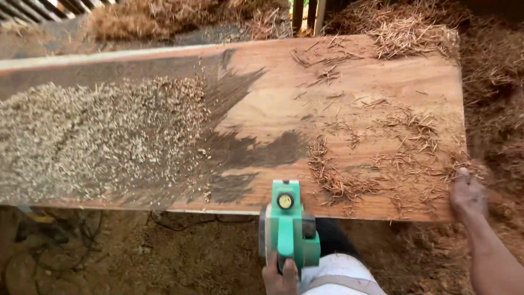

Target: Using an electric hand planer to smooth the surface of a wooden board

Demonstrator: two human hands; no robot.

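My left hand (281, 276) grips the rear handle of a green electric planer (289, 226). The planer's front sits on the near edge of a wide reddish wooden plank (349, 109). The plank's surface shows dark unplaned patches around its middle and pale smooth wood to the right. My right hand (468, 194) lies on the plank's near right corner among reddish shavings (338, 180), with its fingers flat and nothing in them.
Fine pale chips (93, 136) cover the plank's left half. Heaps of stringy shavings (415, 27) lie at the far right end and beyond the plank. Sawdust covers the ground (164, 257) below, where a dark cable (174, 224) runs. My white-clad knee (338, 276) is beside the planer.
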